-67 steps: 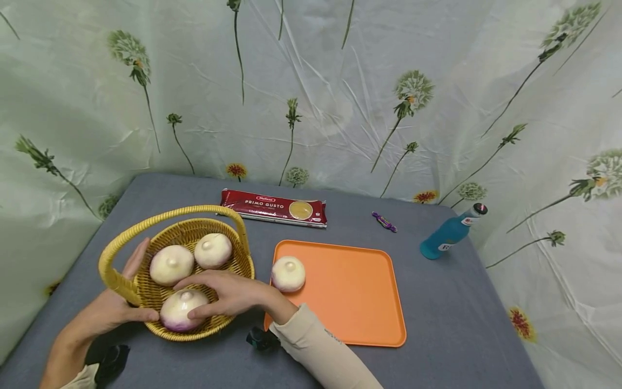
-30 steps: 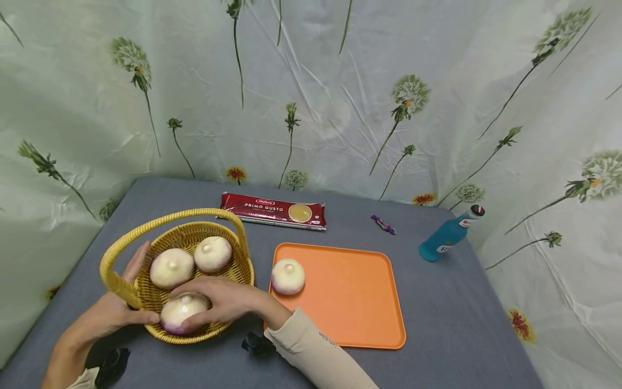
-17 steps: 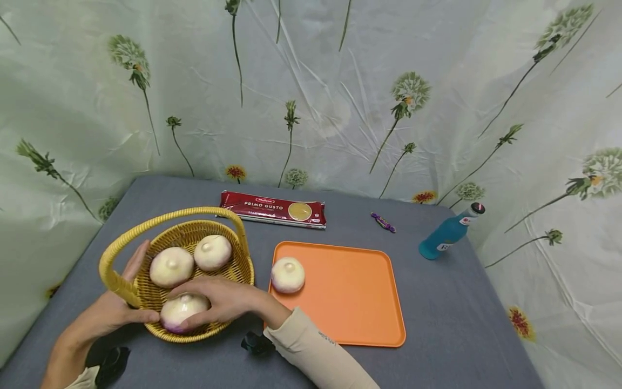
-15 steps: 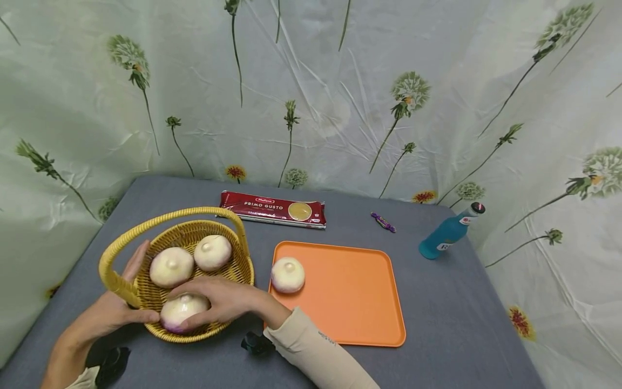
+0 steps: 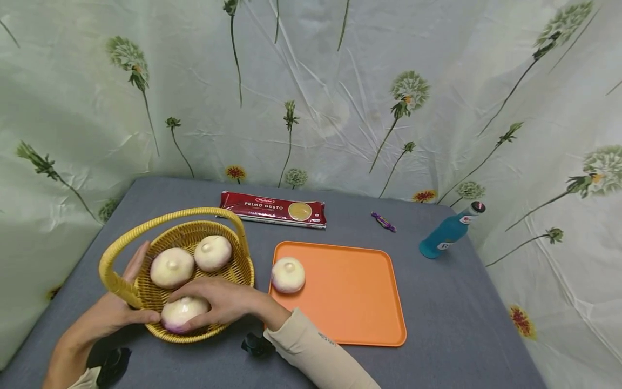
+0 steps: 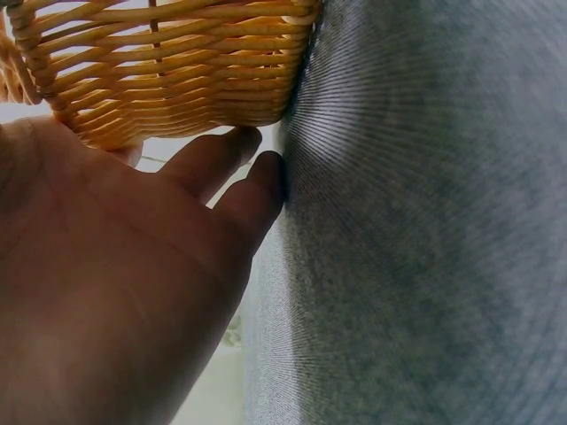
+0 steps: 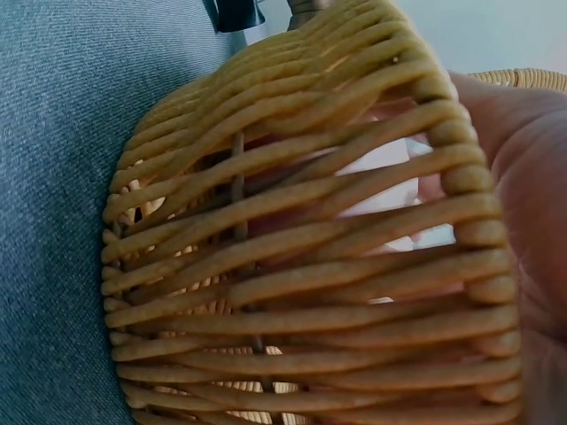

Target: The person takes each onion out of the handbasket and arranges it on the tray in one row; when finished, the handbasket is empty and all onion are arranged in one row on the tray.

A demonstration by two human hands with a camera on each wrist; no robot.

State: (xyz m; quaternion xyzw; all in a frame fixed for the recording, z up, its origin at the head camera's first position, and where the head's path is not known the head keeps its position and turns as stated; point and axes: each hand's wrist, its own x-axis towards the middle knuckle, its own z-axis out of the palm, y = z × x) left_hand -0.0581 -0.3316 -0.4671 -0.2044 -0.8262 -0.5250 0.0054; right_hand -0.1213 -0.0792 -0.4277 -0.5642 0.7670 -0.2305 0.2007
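Observation:
A yellow wicker basket (image 5: 187, 226) with a tall arched handle holds three cream-white turnips with purple undersides. My right hand (image 5: 225, 298) grips the near turnip (image 5: 183, 312), thumb on its near side and fingers over its far side. The two others, a left turnip (image 5: 172, 267) and a back turnip (image 5: 213, 253), lie untouched. At the basket's left side rests my left hand (image 5: 113, 312), its thumb along the near rim and straight fingers against the outer wall. In the left wrist view its lower fingertips (image 6: 264, 168) lie beside the basket's base, close to the cloth.
Right of the basket lies an orange tray (image 5: 350, 297) with a single turnip (image 5: 288, 274) at its left edge. Behind stand a red pasta packet (image 5: 274, 209) and a purple-wrapped candy (image 5: 384, 222). A blue bottle (image 5: 449, 233) is at the table's right side.
My right hand has closed further over the near turnip, its fingers reaching slightly more left, and the turnip has tilted a little. My left hand and the basket keep their places.

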